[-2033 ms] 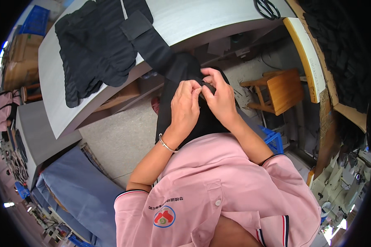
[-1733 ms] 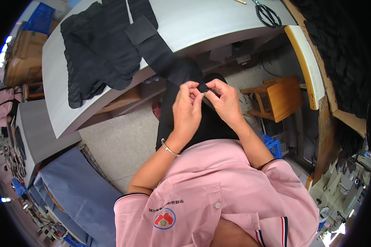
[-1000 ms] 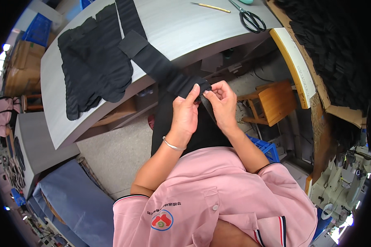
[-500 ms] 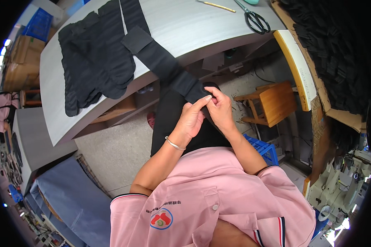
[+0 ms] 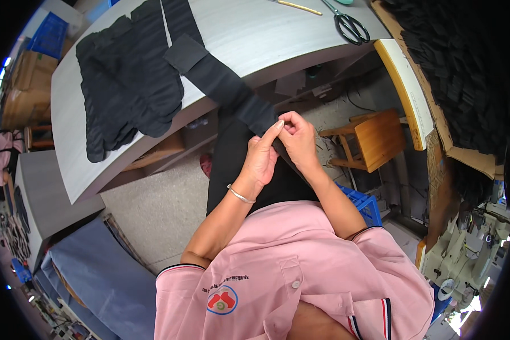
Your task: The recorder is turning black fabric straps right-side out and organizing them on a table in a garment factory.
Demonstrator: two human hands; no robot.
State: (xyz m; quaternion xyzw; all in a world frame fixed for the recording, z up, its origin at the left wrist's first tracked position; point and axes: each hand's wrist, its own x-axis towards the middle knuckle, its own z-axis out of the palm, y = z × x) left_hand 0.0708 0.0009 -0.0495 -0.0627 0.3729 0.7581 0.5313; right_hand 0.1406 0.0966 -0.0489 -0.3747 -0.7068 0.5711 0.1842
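Observation:
A long black fabric strap [image 5: 224,85] runs from the table's edge down over my lap, with a wider folded patch [image 5: 186,54] at its far part. Both hands meet at its near end. My left hand [image 5: 262,156] pinches the end between thumb and fingers. My right hand [image 5: 298,141] is closed on the same end, its fingertips touching those of the left. Whatever small part lies between the fingertips is hidden. On the grey-white table [image 5: 249,39] to the left lies a pile of black fabric pieces [image 5: 127,85], and another black strip [image 5: 182,20] lies beside it.
Black-handled scissors [image 5: 351,28] and a thin yellow-handled tool [image 5: 299,7] lie at the table's far side. A cardboard box [image 5: 473,161] of black pieces stands on the right. Below are a wooden stool [image 5: 374,139] and a blue crate [image 5: 365,207]. Blue cloth [image 5: 105,266] hangs lower left.
The hands have shifted slightly up and left together, still pinching the strap's end. Otherwise the view has moved only a little.

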